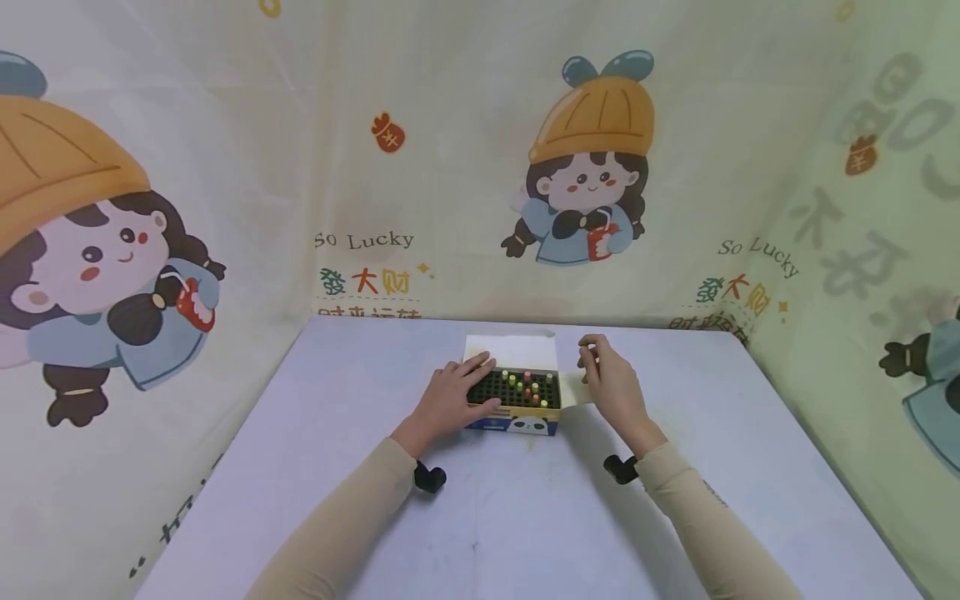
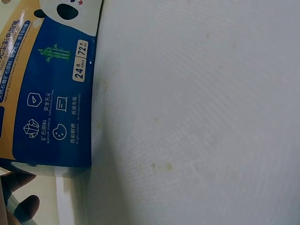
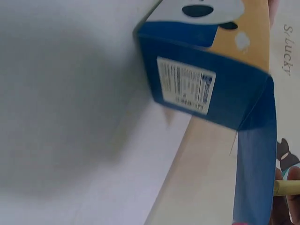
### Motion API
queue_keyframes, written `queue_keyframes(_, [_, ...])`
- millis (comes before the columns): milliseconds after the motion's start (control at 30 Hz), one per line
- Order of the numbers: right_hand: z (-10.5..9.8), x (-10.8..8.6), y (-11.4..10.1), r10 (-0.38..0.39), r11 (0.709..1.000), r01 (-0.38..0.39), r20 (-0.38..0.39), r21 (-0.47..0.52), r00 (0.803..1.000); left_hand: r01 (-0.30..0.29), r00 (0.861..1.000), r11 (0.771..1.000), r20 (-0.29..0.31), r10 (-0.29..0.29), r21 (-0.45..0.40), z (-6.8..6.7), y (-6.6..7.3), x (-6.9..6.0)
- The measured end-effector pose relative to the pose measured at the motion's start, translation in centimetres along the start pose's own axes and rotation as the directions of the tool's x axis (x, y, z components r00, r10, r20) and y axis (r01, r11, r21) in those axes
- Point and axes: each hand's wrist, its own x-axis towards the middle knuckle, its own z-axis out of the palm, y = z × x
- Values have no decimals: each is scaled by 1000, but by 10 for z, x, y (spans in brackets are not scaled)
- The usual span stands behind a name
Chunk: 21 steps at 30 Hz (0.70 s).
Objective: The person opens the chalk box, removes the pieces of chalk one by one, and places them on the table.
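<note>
A blue and yellow chalk box (image 1: 517,422) with a panda on its front stands open on the table. Its black holed insert (image 1: 491,387) bears several coloured chalk sticks (image 1: 527,387), mostly on the right side. My left hand (image 1: 452,392) holds the box by its left end, thumb along the near edge and fingers towards the far edge. My right hand (image 1: 611,383) is raised just right of the box. In the right wrist view its fingers (image 3: 294,206) pinch a yellow chalk stick (image 3: 287,188); the rest of that hand is out of frame.
The white lid (image 1: 510,346) stands up behind the box, and a side flap (image 1: 576,390) sticks out on its right. A white table (image 1: 480,517) lies beneath. Printed cloth (image 1: 450,192) hangs behind and on both sides.
</note>
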Motion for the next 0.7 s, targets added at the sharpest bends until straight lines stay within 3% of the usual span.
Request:
queue_keyframes(433, [-11,-7,29,59,998,-60,-51,-25,997,-8,1000,1000,-9,8,24,0,-2,-1])
queue_keyframes(700, [-20,-18,59,144,987,-144,6,-69,990,-12,1000,1000,-11,12,11,-1,1,0])
